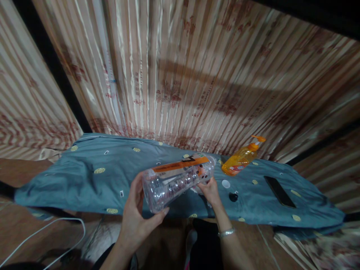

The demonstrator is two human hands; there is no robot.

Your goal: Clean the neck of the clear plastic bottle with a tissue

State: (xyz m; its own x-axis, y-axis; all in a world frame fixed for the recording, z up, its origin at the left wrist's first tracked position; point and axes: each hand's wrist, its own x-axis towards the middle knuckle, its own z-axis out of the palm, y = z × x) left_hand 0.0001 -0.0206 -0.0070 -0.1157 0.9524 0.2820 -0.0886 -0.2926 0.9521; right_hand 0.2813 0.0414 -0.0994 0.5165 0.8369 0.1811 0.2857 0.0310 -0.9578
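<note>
A clear plastic bottle (178, 183) with an orange and white label is held up on its side between my hands, above the cloth-covered table. My left hand (140, 215) grips its base end, thumb below and fingers behind. At the other end, my right hand (209, 191) is closed near the bottle's neck, its fingertips partly hidden by the bottle. Something whitish shows beneath that hand, too blurred to name. To the right stands a pump bottle (239, 161) of orange liquid. A white round disc (225, 183) and a small black object (233, 197) lie near my right wrist.
A black phone (279, 191) rests on the right part of the blue-green cloth (92, 183). Patterned curtains (174, 75) hang behind the table, with dark poles (53, 67) at the sides. A white cable (67, 219) loops at the lower left.
</note>
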